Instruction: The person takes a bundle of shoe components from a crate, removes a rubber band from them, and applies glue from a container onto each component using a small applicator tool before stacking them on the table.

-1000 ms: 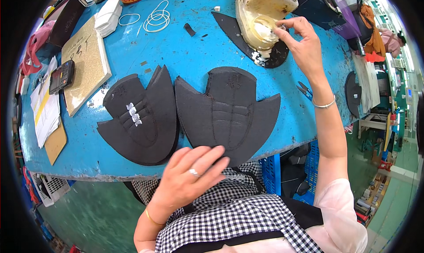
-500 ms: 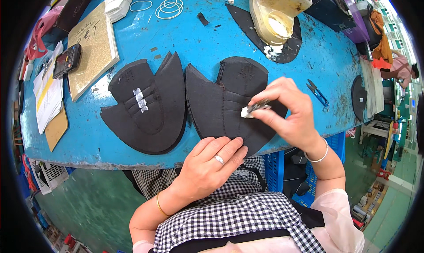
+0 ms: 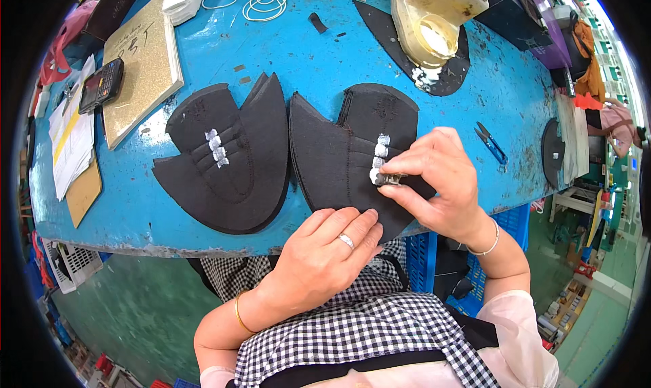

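Observation:
Two stacks of black, curved fabric pieces that look like shoe uppers lie side by side on the blue table. My left hand (image 3: 332, 249) rests flat with extended fingers on the near edge of the right stack (image 3: 322, 157). Between thumb and fingers, my right hand (image 3: 444, 178) pinches a small dark applicator (image 3: 392, 179), its white-coated tip touching the top piece. White dabs (image 3: 381, 151) run in a short column up from that tip. A similar column of white dabs (image 3: 217, 148) marks the left stack (image 3: 230, 201).
A crusted pot (image 3: 434, 39) of white paste stands on a black piece at the back right. Thread snips (image 3: 491, 144) lie to the right. On the left are a gold-covered book (image 3: 142, 69), a black handheld device (image 3: 102, 85) and papers (image 3: 73, 147). White cord (image 3: 264, 5) lies behind.
White dabs have appeared on the right stack, and my right hand has moved slightly with the applicator tip at their lower end. My left hand stays on the stack's near edge.

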`<action>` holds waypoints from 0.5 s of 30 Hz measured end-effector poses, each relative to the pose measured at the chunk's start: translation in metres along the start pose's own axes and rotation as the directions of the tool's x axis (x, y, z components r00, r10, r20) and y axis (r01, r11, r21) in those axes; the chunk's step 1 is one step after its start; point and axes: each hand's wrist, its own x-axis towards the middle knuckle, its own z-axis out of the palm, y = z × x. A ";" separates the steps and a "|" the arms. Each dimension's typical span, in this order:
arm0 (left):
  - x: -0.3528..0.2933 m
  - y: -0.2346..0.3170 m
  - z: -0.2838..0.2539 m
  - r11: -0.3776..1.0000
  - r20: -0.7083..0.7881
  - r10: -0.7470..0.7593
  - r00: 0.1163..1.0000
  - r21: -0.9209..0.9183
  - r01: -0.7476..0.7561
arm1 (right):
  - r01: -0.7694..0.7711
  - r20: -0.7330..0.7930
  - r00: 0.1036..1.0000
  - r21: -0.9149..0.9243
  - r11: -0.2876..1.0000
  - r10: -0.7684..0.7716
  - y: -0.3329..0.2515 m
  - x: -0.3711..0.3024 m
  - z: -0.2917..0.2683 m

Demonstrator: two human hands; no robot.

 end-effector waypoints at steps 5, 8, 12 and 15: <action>0.005 -0.002 -0.001 0.996 0.004 0.046 0.999 0.074 -0.046 | -0.172 -0.179 0.962 0.185 0.967 0.205 0.012 0.001 -0.019; 0.005 0.000 -0.004 0.984 -0.071 0.154 0.985 0.098 -0.147 | -0.225 -0.297 0.889 0.379 0.898 0.348 0.017 0.002 -0.026; -0.013 0.007 -0.039 0.984 -0.224 0.148 0.963 0.132 -0.121 | -0.202 -0.322 0.823 0.604 0.771 0.468 0.022 -0.003 -0.025; -0.030 -0.017 -0.053 0.963 -0.300 -0.003 0.954 0.257 0.084 | -0.244 -0.274 0.838 0.586 0.773 0.472 0.016 -0.004 -0.017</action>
